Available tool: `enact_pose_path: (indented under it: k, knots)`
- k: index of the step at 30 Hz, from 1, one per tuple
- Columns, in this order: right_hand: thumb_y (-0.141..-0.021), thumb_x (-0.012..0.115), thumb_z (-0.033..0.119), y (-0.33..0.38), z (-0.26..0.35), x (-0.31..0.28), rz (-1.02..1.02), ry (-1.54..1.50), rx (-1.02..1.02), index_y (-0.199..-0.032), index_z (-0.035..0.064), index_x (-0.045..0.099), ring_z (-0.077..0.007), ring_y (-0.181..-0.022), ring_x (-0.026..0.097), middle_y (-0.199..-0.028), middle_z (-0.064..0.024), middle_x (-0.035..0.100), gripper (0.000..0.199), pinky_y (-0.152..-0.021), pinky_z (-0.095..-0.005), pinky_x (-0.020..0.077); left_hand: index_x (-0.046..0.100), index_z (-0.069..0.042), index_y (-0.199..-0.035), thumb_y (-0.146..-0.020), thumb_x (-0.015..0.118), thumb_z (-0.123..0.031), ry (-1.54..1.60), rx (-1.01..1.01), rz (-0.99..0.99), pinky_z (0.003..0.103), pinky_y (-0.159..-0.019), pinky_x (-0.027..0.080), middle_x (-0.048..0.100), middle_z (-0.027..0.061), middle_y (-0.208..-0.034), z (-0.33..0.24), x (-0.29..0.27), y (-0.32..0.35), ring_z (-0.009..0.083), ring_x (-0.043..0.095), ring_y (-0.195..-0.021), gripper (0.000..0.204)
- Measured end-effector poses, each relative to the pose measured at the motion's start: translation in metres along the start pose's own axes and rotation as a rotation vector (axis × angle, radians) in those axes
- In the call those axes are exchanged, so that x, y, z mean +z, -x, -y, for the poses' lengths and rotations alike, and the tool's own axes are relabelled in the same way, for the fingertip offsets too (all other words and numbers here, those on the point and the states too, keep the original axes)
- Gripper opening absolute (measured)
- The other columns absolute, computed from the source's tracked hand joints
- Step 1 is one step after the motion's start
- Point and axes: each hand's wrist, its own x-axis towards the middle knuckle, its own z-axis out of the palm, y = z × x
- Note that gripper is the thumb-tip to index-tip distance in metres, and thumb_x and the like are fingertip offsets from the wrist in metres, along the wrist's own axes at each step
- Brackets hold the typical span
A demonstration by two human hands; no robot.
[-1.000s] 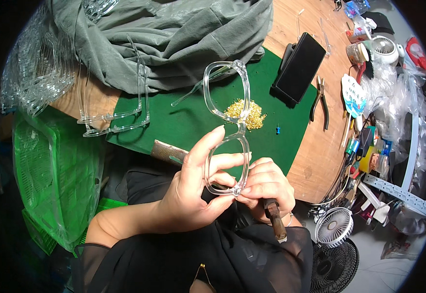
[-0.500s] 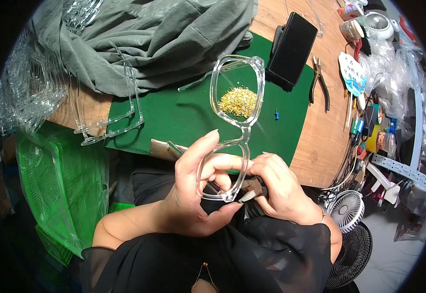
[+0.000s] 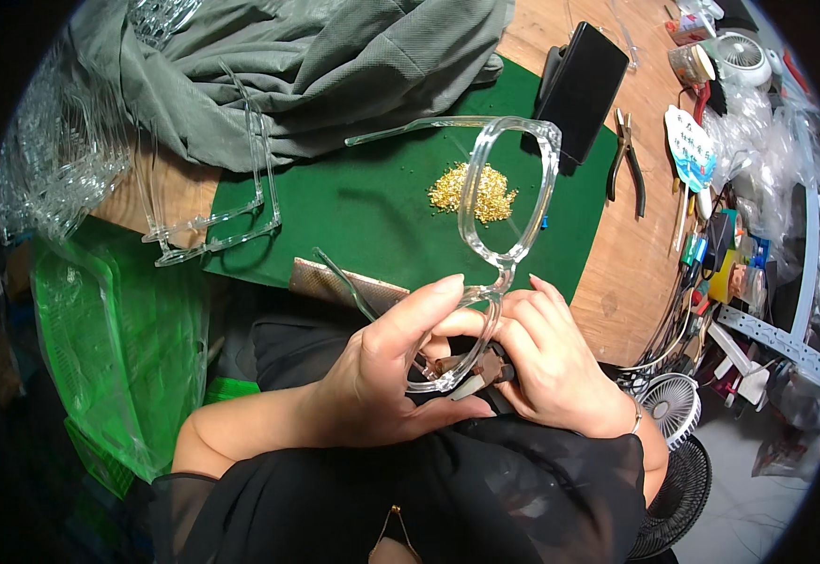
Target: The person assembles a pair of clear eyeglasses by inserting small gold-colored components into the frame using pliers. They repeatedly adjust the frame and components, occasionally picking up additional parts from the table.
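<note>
My left hand [image 3: 377, 381] is closed around the lower rim of a clear plastic eyeglass frame [image 3: 501, 266], held upright above my lap. One temple arm reaches left from the frame's upper end; the other sticks out past my left fingers. In my right hand [image 3: 560, 376] is a plier-like tool [image 3: 474, 383] with brownish jaws, its handles mostly hidden by my fingers. The jaws lie against the frame's lower corner by the hinge; whether they grip anything is unclear. Behind the upper rim, a pile of tiny gold metal pieces [image 3: 447, 191] sits on the green mat [image 3: 372, 211].
Two clear eyeglass frames [image 3: 212, 246] stand at the mat's left edge, by a grey cloth [image 3: 335, 85]. More clear frames [image 3: 62, 169] pile at far left, above a green basket [image 3: 114, 348]. A black phone [image 3: 584, 89] and pliers [image 3: 626, 164] lie right; fans [image 3: 671, 409] stand lower right.
The eyeglass frame has turned in my left hand, its upper rim swinging right, so the far temple arm shows longer. Both hands and the tool have shifted slightly right.
</note>
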Motion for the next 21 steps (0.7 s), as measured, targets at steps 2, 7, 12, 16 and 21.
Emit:
enact_pose_path:
  k: [2, 7, 12, 16, 21]
  knots:
    - [-0.061, 0.070, 0.009, -0.001, 0.000, 0.001, -0.016, 0.031, -0.002, -0.101, 0.0032, 0.053, -0.0279, -0.094, 0.052, -0.094, -0.0100, 0.052, 0.044, -0.092, -0.0504, 0.0380, -0.002, -0.002, -0.137, -0.071, 0.079, -0.011, -0.012, -0.008, 0.005, 0.026, -0.075, 0.049, 0.052, 0.0258, -0.113, -0.002, 0.000, -0.002, 0.0196, 0.061, -0.086, 0.105]
    - [-0.061, 0.068, 0.008, -0.003, -0.002, 0.005, -0.066, 0.026, -0.037, -0.094, 0.0019, 0.054, -0.0270, -0.084, 0.052, -0.085, -0.0097, 0.051, 0.036, -0.086, -0.0450, 0.0407, 0.002, -0.003, -0.136, -0.072, 0.077, -0.008, -0.016, -0.014, -0.003, 0.032, -0.080, 0.049, 0.052, 0.0274, -0.113, 0.000, 0.002, 0.002, 0.0243, 0.061, -0.093, 0.098]
    - [-0.060, 0.064, 0.005, -0.007, -0.005, 0.010, -0.123, 0.077, -0.080, -0.086, 0.0014, 0.054, -0.0259, -0.076, 0.051, -0.079, -0.0092, 0.049, 0.029, -0.073, -0.0371, 0.0412, 0.003, -0.004, -0.135, -0.073, 0.076, -0.004, -0.070, 0.002, 0.007, 0.039, -0.086, 0.048, 0.051, 0.0295, -0.114, 0.001, 0.001, 0.002, 0.0310, 0.060, -0.101, 0.096]
    - [-0.061, 0.060, 0.005, -0.007, -0.007, 0.016, -0.178, 0.140, -0.096, -0.082, 0.0022, 0.053, -0.0251, -0.074, 0.050, -0.076, -0.0086, 0.048, 0.023, -0.068, -0.0355, 0.0404, 0.021, 0.003, -0.129, -0.071, 0.078, -0.008, -0.083, 0.048, -0.046, 0.038, -0.078, 0.049, 0.058, 0.0247, -0.107, 0.004, 0.001, 0.000, 0.0297, 0.062, -0.091, 0.082]
    - [-0.060, 0.059, 0.006, -0.005, -0.009, 0.019, -0.173, 0.181, -0.085, -0.081, 0.0028, 0.052, -0.0247, -0.074, 0.050, -0.075, -0.0085, 0.047, 0.022, -0.068, -0.0355, 0.0404, 0.054, 0.006, -0.107, -0.070, 0.079, -0.013, -0.086, -0.029, -0.111, 0.032, -0.065, 0.044, 0.066, 0.0163, -0.096, 0.000, 0.001, -0.003, 0.0269, 0.063, -0.077, 0.049]
